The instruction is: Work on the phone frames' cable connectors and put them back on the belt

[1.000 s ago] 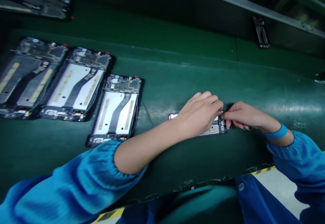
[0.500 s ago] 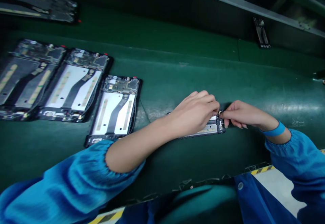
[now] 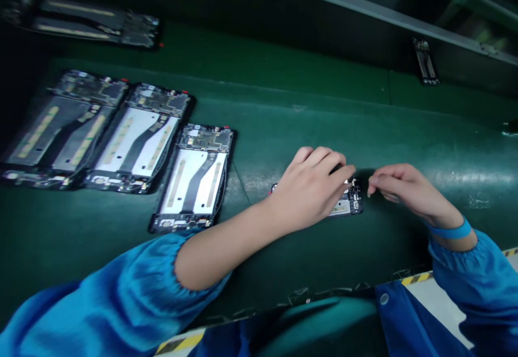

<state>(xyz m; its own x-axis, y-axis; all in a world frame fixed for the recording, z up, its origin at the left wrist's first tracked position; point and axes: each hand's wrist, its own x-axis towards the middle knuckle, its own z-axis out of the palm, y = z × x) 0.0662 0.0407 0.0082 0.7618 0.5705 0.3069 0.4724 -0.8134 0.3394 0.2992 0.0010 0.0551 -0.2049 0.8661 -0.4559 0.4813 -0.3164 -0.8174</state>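
Observation:
An opened phone lies on the green mat, its board and white inner plate exposed. My left hand covers most of it, with bent fingers gripping around its right-hand end; the fingertips are partly hidden. Just beyond that end, a small gap away, is my right hand, wearing a blue wrist strap. Its thumb and forefinger are pinched together, and anything between them is too small to make out.
To the left lie more opened phones: one nearest me, a second, and a third. Another phone rests at the back left, and a small one at the back right by the metal rail.
My right hand has drawn back to the right from the phone's end, its fingers now clear of it. My left hand's fingers have shifted slightly over the phone. The view has moved a little.

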